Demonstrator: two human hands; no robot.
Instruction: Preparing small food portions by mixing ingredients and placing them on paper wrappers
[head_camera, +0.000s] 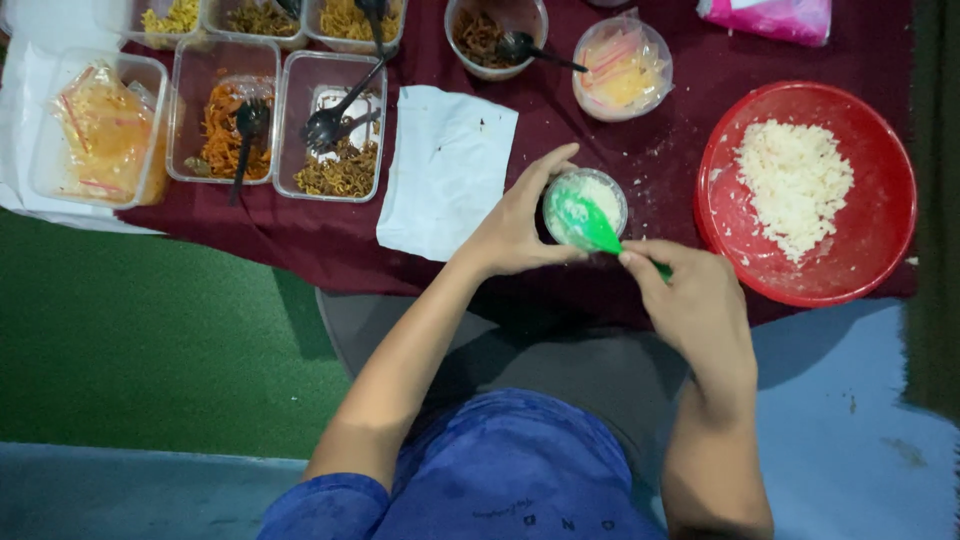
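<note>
step: looks like rice is getting packed into a small cup (585, 207) with a green spoon (597, 229), pressing it flat I'd say

left hand: the left hand (515, 225) is wrapped around the cup's side, thumb and fingers clamped on the rim, holding it steady

right hand: the right hand (690, 300) pinches the spoon handle between thumb and fingertips, firm grip

where the cup is: near the front edge of the table (560, 130), between the white paper sheet (447, 170) and the red bowl (806, 192) of rice

spoon direction: long axis runs diagonally, blade pointing toward the back-left into the cup, handle trailing to the front-right into the hand

next move needs: probably a steady cup and a bit more downward push, or another scoop from the red bowl just beside it

other stuff: clear tubs of noodles (300, 115) with black spoons sit at the back-left corner
</note>
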